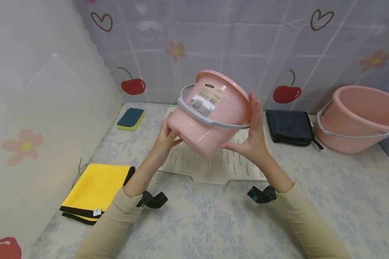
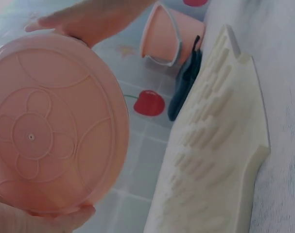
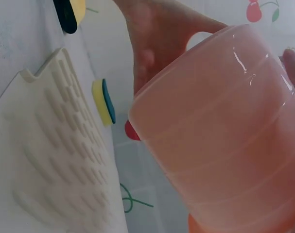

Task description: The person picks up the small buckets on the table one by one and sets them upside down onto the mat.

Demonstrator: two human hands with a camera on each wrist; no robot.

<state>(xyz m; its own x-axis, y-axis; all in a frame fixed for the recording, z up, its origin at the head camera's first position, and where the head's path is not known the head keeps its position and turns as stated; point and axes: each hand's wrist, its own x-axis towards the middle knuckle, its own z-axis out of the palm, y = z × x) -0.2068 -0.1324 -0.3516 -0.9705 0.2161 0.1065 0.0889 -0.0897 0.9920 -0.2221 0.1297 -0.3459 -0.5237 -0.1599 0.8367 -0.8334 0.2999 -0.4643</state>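
A small pink bucket with a grey handle and a paper label is held tilted in the air, its rim toward the upper right. At its lower left side, my left hand grips the base end. My right hand holds the other side, thumb low and fingers up near the rim. In the left wrist view, the bucket's round bottom shows a flower pattern. Below the bucket lies a cream ribbed draining mat. The bucket's inside is hidden.
A larger pink bucket stands at the right, beside a folded dark cloth. On the left are a blue-and-yellow sponge and a folded yellow cloth with black edging. Patterned sheeting covers the wall behind.
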